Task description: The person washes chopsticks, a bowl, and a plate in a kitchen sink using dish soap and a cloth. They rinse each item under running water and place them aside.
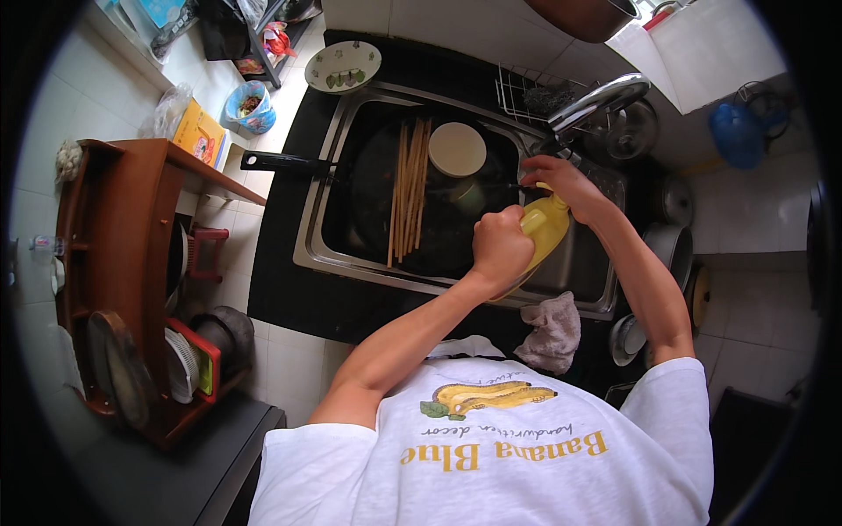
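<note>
My left hand (pixel 503 242) is closed around the handle side of a yellow plastic bottle (pixel 547 230), held tilted over the divider of a double-basin steel sink (pixel 309 253). My right hand (pixel 562 187) grips the bottle's top around its neck and cap. In the left basin sits a dark wok whose black handle (pixel 284 162) juts over the left rim. A bundle of wooden chopsticks (pixel 410 191) lies across the wok, beside a round cream-white dish (pixel 457 150). Close to the dish, a small greenish bowl (pixel 468 197) shows dimly in the dark wok.
A chrome faucet (pixel 598 105) arches behind the right basin, near a wire rack (pixel 520 98). One patterned bowl (pixel 343 67) stands at the counter's back left corner. A crumpled cloth (pixel 551 332) lies on the front edge. Left of the counter is a wooden cabinet (pixel 125 263).
</note>
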Motion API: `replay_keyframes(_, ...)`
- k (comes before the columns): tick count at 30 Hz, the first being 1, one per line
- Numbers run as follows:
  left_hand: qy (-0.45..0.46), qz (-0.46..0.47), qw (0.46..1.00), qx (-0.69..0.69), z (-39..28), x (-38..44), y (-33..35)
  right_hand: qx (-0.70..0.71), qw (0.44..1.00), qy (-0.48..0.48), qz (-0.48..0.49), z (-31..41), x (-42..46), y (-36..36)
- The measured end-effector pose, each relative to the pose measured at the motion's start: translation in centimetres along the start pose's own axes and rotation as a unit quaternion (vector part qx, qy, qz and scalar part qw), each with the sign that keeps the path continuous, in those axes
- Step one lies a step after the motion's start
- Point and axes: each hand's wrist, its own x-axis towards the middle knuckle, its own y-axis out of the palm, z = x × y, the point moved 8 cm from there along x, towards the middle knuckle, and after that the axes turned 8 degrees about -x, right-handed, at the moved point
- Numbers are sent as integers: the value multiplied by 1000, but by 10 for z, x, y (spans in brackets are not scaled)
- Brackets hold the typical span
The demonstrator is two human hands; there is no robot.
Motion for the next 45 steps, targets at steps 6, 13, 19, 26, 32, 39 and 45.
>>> replay_keyframes(6, -3, 5, 1000, 6, 3, 2, 2, -19, 997, -62, -29, 23, -15, -17)
replay_keyframes(13, 10, -10, 1000, -7, 1, 0, -2, -1, 1000, -11, -9, 8, -7, -2)
replay_keyframes(19, 25, -2, 1000, -3, 5, -2, 0, -53, 994, -98, -14, 23, -14, -11)
replay_keyframes(26, 26, -19, 999, 26, 4, 2, -3, 22, 998, -55, -23, -5, 7, -7)
replay_keyframes(32, 27, -6, 999, 22, 3, 0, -3, -23, 996, -78, -40, 16, -7, -16)
replay_keyframes(39, 36, -10, 999, 20, -4, 5, -3, 6, 997, -65, -48, -12, 7, -13)
replay_keyframes(45, 41, -4, 999, 18, 0, 1, 3, 9, 991, -126, -53, 15, -18, -18)
